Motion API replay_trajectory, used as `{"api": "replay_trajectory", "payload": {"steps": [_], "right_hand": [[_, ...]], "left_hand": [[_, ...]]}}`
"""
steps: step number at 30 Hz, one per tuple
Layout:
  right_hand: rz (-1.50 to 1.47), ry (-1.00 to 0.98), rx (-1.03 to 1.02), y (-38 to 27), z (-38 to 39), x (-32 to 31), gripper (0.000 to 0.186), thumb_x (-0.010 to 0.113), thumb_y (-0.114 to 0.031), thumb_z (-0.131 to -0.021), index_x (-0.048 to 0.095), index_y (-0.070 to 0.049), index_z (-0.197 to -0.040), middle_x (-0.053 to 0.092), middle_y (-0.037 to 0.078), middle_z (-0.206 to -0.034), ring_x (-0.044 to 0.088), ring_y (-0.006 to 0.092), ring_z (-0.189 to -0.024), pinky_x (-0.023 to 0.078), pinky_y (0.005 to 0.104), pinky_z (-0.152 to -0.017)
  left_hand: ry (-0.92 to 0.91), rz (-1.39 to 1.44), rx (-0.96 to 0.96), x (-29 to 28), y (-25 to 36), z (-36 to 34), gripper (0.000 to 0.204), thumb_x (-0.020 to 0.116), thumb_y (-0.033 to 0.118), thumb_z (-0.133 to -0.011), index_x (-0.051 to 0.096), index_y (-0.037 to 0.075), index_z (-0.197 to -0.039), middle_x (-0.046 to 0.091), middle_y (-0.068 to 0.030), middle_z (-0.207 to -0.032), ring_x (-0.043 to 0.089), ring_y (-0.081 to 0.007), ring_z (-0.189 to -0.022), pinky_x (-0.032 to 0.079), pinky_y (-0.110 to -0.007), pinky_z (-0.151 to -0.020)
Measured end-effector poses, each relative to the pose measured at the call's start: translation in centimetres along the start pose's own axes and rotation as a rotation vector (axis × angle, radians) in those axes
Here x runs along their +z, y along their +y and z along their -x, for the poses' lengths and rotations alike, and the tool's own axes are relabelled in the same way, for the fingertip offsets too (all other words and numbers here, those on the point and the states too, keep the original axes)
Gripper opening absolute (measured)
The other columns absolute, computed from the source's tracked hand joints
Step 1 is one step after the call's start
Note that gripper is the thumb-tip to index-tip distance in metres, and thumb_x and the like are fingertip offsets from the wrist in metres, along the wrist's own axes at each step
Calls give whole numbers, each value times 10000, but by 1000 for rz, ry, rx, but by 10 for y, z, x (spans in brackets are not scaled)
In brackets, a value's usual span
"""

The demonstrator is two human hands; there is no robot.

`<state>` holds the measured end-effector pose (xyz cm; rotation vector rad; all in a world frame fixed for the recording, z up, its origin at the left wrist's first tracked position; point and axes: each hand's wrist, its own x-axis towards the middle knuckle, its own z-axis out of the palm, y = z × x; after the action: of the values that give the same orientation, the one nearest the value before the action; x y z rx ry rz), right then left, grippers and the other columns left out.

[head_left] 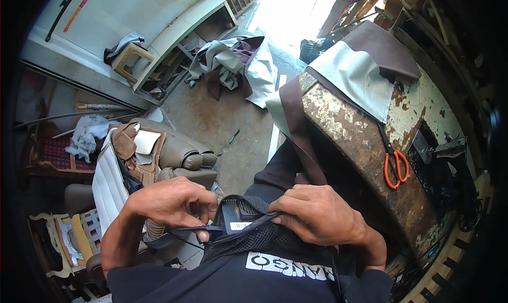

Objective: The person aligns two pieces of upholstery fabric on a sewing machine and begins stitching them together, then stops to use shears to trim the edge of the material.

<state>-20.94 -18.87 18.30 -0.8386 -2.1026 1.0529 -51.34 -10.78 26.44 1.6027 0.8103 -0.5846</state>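
Note:
A black mesh pouch (259, 238) rests against my dark shirt at the waist, its top mouth parted. Inside sits a flat black device (230, 216) with a white label; I cannot make out its kind. My right hand (321, 214) is closed, thumb and fingers pinching the pouch's upper right rim. At the opposite end, my left hand (172, 203) is closed with its thumb and fingertips on the pouch's left rim, where a thin black cord or zip edge runs. Part of the left fingertips is hidden.
On the right stands a worn workbench (338, 115) with orange-handled scissors (394, 168), a dark sewing machine (457, 163) and brown-and-grey sheet material (365, 59). A brown strip (299, 123) hangs off it by my legs. Padded seat parts (185, 149) lie left; crumpled material (233, 65) is on the floor.

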Motion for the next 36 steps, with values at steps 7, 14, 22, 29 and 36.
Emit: {"api": "replay_trajectory", "payload": {"steps": [7,14,22,29,36], "right_hand": [[-33,27,-46,-3,1,1,179,749,-157,-908,648,-48,-1009,643,106,-845,663,321,-807,531,428,-707],[-39,62,-62,-1,11,0,215,762,-128,-892,614,-39,-1021,641,116,-855,668,325,-819,520,431,-699],[-136,134,-19,-5,19,6,232,814,-134,-840,679,-28,-997,674,105,-860,684,315,-778,535,403,-675],[-219,25,5,-3,30,-3,301,738,-319,-965,656,-30,-980,625,124,-892,657,338,-833,511,442,-726],[-310,-88,49,6,41,-3,335,718,-334,-983,677,-2,-966,613,137,-887,651,358,-852,507,441,-746]], "left_hand": [[417,-169,521,9,12,-1,419,874,357,-749,836,129,-1099,730,-118,-1144,665,-294,-1102,516,-420,-923],[338,40,626,21,13,-32,341,803,287,-887,761,81,-1154,696,-120,-1229,662,-296,-1150,526,-393,-953],[193,-50,695,6,14,-54,456,679,446,-982,738,46,-1193,698,-105,-1149,610,-281,-1090,473,-409,-978],[61,27,636,-5,16,-72,457,643,449,-1006,763,26,-1130,719,-100,-1050,620,-258,-1014,487,-389,-915],[-198,-91,714,-4,22,-106,390,592,360,-1068,757,11,-1121,702,-104,-1137,627,-253,-1038,486,-382,-945]]}}
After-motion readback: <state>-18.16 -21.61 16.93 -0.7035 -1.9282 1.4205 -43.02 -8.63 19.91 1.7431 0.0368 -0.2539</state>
